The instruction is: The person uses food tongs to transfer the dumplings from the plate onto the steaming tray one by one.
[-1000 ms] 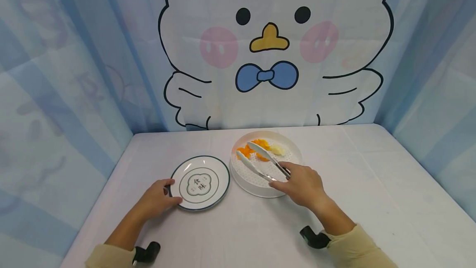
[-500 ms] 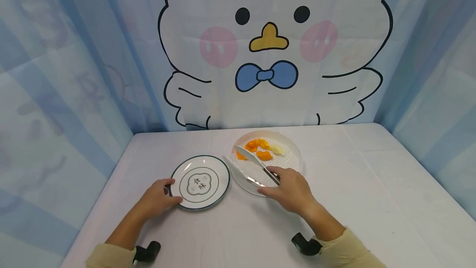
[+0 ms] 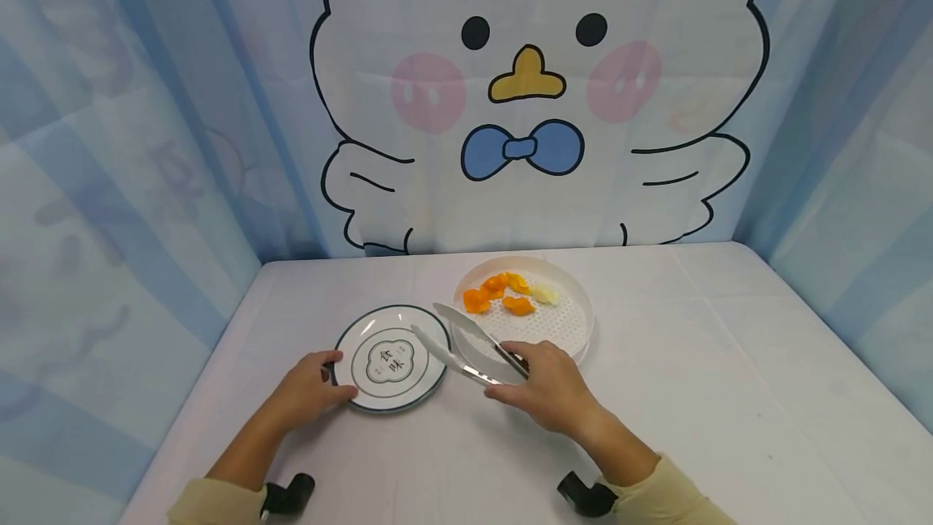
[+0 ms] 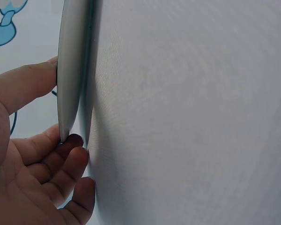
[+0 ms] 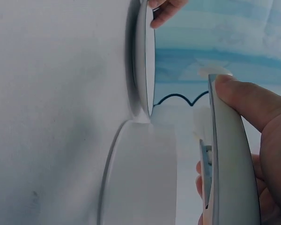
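My left hand [image 3: 309,387] pinches the left edge of a white plate [image 3: 419,371] with a dark green rim and printed characters. In the left wrist view the thumb lies on its upper side, while fingertips [image 4: 77,159] curl at the edge near the cloth. My right hand [image 3: 547,395] grips metal tongs [image 3: 470,328] with pale tips. Their arms stand spread, with no piece between the tips, which overlap the plate's right side in the head view. Behind them, a round white perforated tray [image 3: 568,326] carries orange pieces [image 3: 518,306] and a pale yellow piece [image 3: 543,293].
A white cloth covers the table [image 3: 729,363]. The tray stands right beside the plate, their edges close together. A curtain [image 3: 437,209] printed with a cartoon bird hangs behind the table, and blue curtains [image 3: 131,225] hang at both sides.
My right hand has drawn the tongs left and toward me, from over the pieces in the tray to the plate's right side. The left hand and plate stay put.
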`<state>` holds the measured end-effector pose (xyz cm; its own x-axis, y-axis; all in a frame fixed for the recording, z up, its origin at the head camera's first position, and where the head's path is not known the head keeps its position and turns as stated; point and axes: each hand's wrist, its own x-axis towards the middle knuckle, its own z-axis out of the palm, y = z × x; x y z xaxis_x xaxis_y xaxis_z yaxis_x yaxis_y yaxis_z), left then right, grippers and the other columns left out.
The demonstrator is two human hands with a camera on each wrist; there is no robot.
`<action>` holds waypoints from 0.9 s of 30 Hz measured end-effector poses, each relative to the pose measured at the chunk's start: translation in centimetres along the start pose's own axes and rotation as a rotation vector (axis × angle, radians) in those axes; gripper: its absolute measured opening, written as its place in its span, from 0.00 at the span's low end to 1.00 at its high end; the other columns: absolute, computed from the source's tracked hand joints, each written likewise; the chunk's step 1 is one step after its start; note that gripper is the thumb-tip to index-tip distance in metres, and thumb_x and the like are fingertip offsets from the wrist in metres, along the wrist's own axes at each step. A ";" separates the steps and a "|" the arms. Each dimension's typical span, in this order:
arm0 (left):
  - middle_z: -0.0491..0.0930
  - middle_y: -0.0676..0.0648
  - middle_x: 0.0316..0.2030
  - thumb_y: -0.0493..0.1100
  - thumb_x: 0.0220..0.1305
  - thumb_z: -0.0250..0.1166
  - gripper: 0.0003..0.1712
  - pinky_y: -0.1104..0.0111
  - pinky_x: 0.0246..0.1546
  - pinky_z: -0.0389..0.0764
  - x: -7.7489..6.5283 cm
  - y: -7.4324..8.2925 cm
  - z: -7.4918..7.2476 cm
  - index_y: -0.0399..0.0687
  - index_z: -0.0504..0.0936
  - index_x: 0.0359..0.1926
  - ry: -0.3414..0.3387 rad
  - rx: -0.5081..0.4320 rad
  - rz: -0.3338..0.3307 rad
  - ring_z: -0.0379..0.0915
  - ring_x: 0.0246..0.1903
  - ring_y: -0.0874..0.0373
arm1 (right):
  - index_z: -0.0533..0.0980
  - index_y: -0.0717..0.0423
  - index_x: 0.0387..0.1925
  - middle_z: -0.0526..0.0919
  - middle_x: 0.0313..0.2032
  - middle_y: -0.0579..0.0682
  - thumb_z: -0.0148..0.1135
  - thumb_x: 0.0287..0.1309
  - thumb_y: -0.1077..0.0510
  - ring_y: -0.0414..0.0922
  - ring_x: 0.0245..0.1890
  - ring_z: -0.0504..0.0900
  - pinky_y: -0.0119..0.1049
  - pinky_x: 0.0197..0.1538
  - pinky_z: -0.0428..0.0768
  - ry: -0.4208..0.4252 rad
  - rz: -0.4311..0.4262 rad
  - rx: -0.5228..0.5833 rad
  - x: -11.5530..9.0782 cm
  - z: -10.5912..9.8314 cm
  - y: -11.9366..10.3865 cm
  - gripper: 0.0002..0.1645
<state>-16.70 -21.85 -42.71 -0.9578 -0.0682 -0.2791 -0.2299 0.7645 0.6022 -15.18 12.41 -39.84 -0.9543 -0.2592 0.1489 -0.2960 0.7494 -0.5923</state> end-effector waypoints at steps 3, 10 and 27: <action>0.70 0.26 0.60 0.48 0.59 0.73 0.45 0.42 0.60 0.70 0.0 0.0 0.0 0.30 0.65 0.69 0.001 -0.001 0.001 0.67 0.60 0.33 | 0.80 0.58 0.57 0.84 0.44 0.49 0.79 0.45 0.44 0.44 0.39 0.74 0.39 0.40 0.72 -0.011 -0.012 0.007 0.0 0.5 -0.2 0.38; 0.71 0.27 0.59 0.49 0.58 0.74 0.45 0.42 0.59 0.71 0.1 -0.2 0.0 0.31 0.66 0.69 -0.001 -0.002 0.008 0.67 0.59 0.33 | 0.81 0.58 0.56 0.85 0.45 0.49 0.80 0.43 0.45 0.46 0.41 0.77 0.42 0.43 0.76 -0.002 -0.100 0.001 0.0 1.6 -0.5 0.38; 0.70 0.26 0.60 0.48 0.59 0.73 0.44 0.42 0.60 0.70 0.2 -0.3 0.1 0.31 0.65 0.69 -0.001 -0.006 0.012 0.67 0.60 0.32 | 0.81 0.60 0.53 0.84 0.38 0.49 0.79 0.45 0.46 0.46 0.37 0.74 0.39 0.38 0.72 -0.040 -0.151 0.012 0.1 4.0 -0.9 0.36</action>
<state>-16.76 -22.04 -43.02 -0.9605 -0.0581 -0.2722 -0.2191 0.7612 0.6104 -14.82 9.30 -42.43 -0.8963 -0.3930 0.2053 -0.4354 0.6929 -0.5747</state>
